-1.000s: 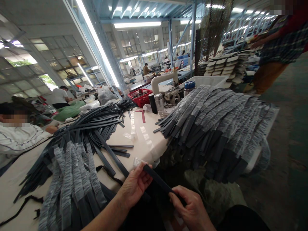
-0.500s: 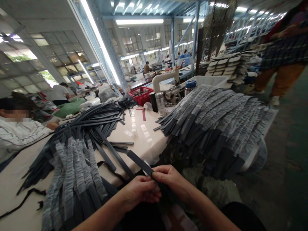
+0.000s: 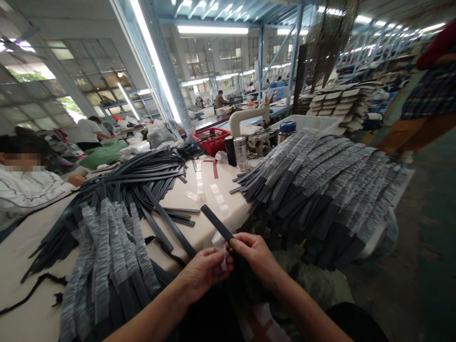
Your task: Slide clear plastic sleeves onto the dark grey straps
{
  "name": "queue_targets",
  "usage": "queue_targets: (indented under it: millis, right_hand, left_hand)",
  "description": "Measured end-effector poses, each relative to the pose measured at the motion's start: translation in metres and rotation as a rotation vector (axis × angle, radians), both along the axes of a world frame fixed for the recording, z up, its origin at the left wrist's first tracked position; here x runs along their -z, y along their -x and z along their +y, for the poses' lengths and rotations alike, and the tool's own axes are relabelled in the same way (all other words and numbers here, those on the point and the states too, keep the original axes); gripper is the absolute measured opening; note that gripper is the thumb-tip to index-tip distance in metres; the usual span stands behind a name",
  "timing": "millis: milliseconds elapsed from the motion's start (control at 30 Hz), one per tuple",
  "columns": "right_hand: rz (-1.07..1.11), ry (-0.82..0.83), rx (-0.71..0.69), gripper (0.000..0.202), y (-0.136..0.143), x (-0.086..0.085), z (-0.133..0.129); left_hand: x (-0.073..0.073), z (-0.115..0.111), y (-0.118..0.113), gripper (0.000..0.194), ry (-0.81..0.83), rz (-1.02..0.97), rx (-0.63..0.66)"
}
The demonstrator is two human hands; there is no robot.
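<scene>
My right hand (image 3: 251,254) is closed on a flat dark strip (image 3: 215,223), whose free end points up and to the left above the table's edge. Between the fingers of my left hand (image 3: 207,270) is a thin whitish film piece (image 3: 223,256), pinched right beside the strip. The strip's lower part is lost in the dark below my hands. Left of my hands, several dark strips wrapped in crinkled clear plastic (image 3: 119,256) hang over the table edge. Behind them lies a heap of unwrapped dark strips (image 3: 142,168).
A large pile of plastic-wrapped strips (image 3: 320,185) stands on the right. On the pale table (image 3: 231,204) lie clear tape pieces (image 3: 218,197). Farther back are a red basket (image 3: 213,142), a glass bottle (image 3: 241,151) and a sewing machine (image 3: 258,135). A co-worker (image 3: 28,194) sits at the left.
Both hands have shifted slightly, and the strip's free end has moved up and right. The whitish film now shows more clearly at my left fingers. The person at far right has moved rightward in view.
</scene>
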State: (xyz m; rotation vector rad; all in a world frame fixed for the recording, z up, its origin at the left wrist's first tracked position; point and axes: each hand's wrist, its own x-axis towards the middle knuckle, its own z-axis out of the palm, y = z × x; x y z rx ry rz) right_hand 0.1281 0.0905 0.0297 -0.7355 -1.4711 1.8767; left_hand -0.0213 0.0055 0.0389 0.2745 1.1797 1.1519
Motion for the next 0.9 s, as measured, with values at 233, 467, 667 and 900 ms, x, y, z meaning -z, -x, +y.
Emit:
queue_targets:
  millis: [233, 467, 667, 900]
  right_hand:
    - [-0.248, -0.350, 0.212, 0.030, -0.051, 0.005, -0.032]
    - [-0.191, -0.888, 0.231, 0.015, -0.076, 0.026, -0.065]
    - [-0.245, -0.948, 0.213, 0.017, -0.072, 0.037, -0.066]
    - [-0.285, -0.958, 0.226, 0.019, -0.069, 0.042, -0.065]
  left_hand:
    - [-0.006, 0.009, 0.006, 0.010, -0.031, -0.103, -0.256]
    - [-0.001, 0.018, 0.007, 0.006, -0.003, -0.155, -0.323]
    - [-0.005, 0.018, 0.001, 0.006, 0.014, -0.142, -0.336]
    - [-0.008, 0.018, -0.006, 0.007, 0.008, -0.120, -0.326]
